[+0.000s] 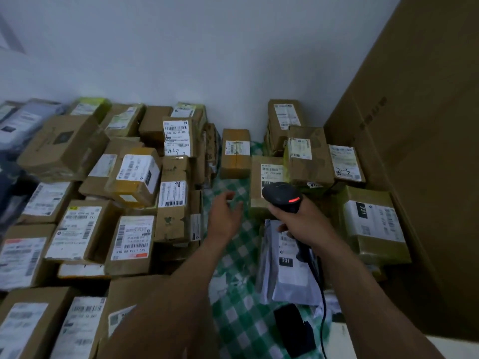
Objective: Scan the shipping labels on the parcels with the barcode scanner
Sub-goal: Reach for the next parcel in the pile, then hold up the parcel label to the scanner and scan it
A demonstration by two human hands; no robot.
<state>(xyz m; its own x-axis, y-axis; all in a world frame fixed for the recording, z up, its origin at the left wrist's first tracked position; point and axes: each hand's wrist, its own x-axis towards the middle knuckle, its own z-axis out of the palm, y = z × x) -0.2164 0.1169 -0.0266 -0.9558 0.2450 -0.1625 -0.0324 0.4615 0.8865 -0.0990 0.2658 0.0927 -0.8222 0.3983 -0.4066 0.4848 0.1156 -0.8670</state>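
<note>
1. Your left forearm lies nearest, rising from 6 o'clock beside the labelled parcels that crowd the side from 7 to 11 o'clock.
2. Your left hand hovers over the green checked cloth near the centre, fingers loosely spread and holding nothing.
3. Your right hand, at 3 o'clock of the left one, has its fingers curled round the handle of the barcode scanner. A red light glows on the scanner's top.
4. At 12 o'clock of the scanner's head stands a brown box. Its white shipping label shows just above the head.
5. From the handle, a black cable runs down toward 6 o'clock.
6. Below your right hand, a grey mailer bag lies on the cloth, its label marked 231.
7. At 6 o'clock of the mailer lies a dark flat object; you cannot tell what it is.
8. More parcels sit from 1 to 3 o'clock against a large cardboard carton at the right edge.
</note>
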